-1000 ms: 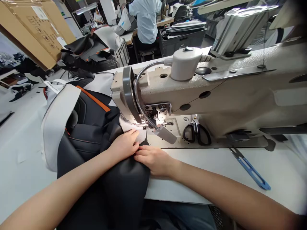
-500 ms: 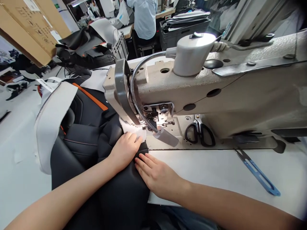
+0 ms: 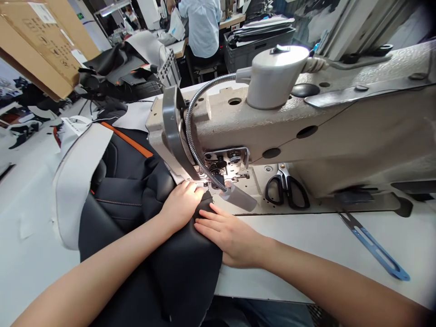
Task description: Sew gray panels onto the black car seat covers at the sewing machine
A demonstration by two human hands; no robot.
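A black leather-like cover (image 3: 185,268) with stitched panels and an orange strip (image 3: 131,140) lies bunched under the head of a sewing machine (image 3: 211,122). My left hand (image 3: 182,204) is on the cover close to the lit needle area, fingers bent over the material and thumb along its edge; the fingertips are partly hidden. Just to the right, my right hand (image 3: 228,234) rests palm down on the cover, its fingers stretched out and slightly spread. The needle point itself is hidden behind the lamp tube (image 3: 238,196).
Black-handled scissors (image 3: 287,188) lie on the machine bed. Blue thread snips (image 3: 374,247) rest on the white table (image 3: 272,236) at right. A cardboard box (image 3: 44,41) stands at upper left. Behind are a grey crate (image 3: 259,47) and a person in a light blue shirt (image 3: 200,27).
The cover's front edge has shifted forward toward the needle, and less white fabric shows by my left hand. Both hands moved slightly forward with it. The view has shifted a little.
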